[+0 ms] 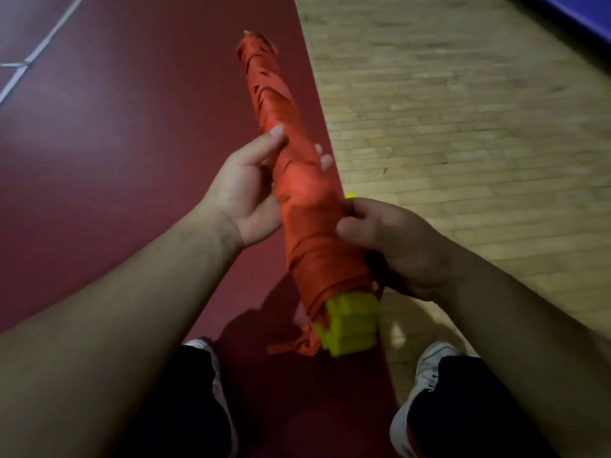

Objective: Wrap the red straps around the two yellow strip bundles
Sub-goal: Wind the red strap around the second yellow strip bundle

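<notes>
A long yellow strip bundle (352, 325) is held in the air in front of me, its near end showing bright yellow. A red strap (297, 180) is wound around almost its whole length, up to the far tip. A loose knotted strap end (297, 347) dangles by the near end. My left hand (244, 190) grips the bundle's middle from the left, thumb on top and fingertips showing on the far side. My right hand (390, 246) grips the lower part from the right. A small yellow spot (351, 196) peeks out above my right hand.
Below me lie a dark red floor mat (115, 143) on the left and a pale wooden floor (463, 127) on the right. My two feet in white shoes (426, 375) stand near the bottom. White lines (39, 51) cross the far left.
</notes>
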